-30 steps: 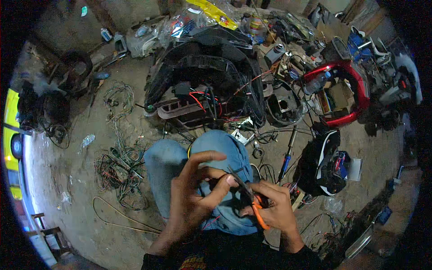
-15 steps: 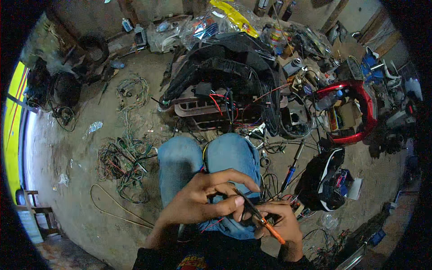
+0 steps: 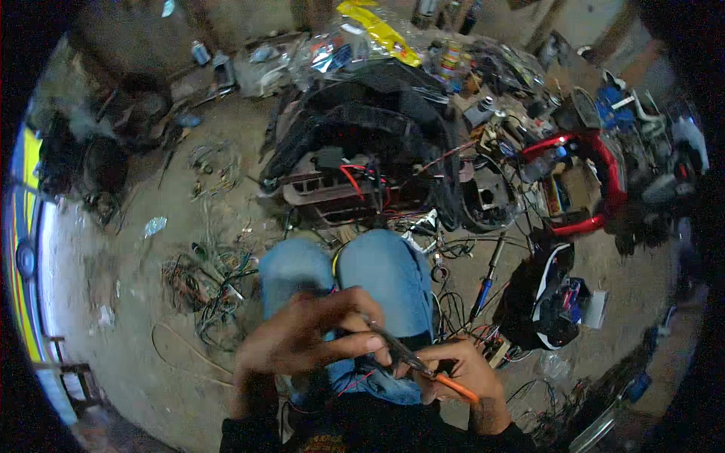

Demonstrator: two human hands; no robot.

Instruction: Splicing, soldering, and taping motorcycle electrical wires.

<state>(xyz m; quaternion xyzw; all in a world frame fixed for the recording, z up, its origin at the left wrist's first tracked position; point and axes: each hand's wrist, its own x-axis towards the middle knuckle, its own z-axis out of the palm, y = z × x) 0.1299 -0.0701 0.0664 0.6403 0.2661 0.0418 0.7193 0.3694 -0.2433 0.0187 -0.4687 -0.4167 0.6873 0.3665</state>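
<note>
At left, a bright gap edges dusty floor strewn with tangled wires; near centre, the left hand curls narrow, grip too blurred to tell, at an orange-handled tool the right hand grasps; far right, a red frame.

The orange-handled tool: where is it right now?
In the head view, the orange-handled tool is in the right hand, low and right of centre, its dark end pointing toward the left hand.
</note>
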